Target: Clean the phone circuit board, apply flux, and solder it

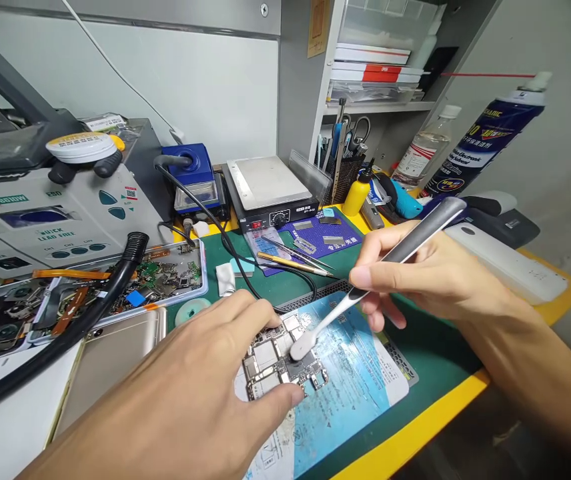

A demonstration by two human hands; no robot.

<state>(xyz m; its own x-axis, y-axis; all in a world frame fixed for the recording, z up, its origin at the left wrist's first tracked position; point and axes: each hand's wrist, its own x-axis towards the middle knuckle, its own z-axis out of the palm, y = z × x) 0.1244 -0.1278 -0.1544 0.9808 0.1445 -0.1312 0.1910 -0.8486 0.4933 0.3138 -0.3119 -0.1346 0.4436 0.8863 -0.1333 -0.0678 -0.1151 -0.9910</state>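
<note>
A phone circuit board (pixel 278 363) with metal shields lies on a blue printed sheet (pixel 350 373) over the green mat. My left hand (pixel 200 380) pinches the board's left edge between thumb and fingers and holds it down. My right hand (pixel 435 277) is closed round a grey-handled brush (pixel 395 260). Its white head (pixel 304 347) rests on the board's upper right part.
Tweezers (pixel 295 260) lie on a purple pad behind the board. A black hose (pixel 80 313) crosses a tray of phone parts (pixel 165 277) at the left. A hot plate (pixel 270 187), a yellow bottle (pixel 358 193) and a spray can (pixel 490 137) stand at the back.
</note>
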